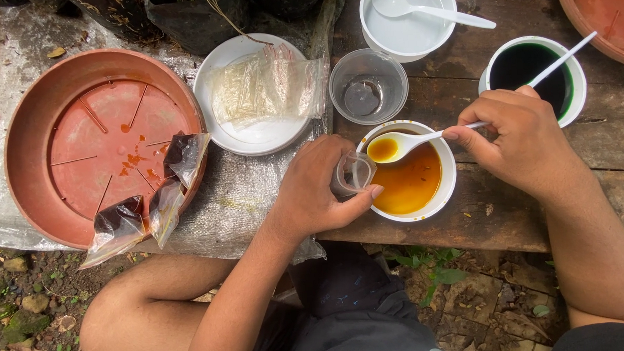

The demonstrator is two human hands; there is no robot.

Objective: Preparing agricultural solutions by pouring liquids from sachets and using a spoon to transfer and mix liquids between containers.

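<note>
Over orange-filled bowl: right hand gripping loaded spoon, left hand gripping small bag.

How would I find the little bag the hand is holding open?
Start at the wooden table and find the white bowl of orange liquid near its front edge. At that bowl's left rim the left hand grips a small clear plastic bag. Unlike the filled dark bags on the terracotta tray, it looks empty.

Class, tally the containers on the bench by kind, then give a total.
White round bowls: 3
Clear plastic cups: 2
White flat plate: 1
Terracotta-coloured plastic saucers: 2
Total: 8
</note>
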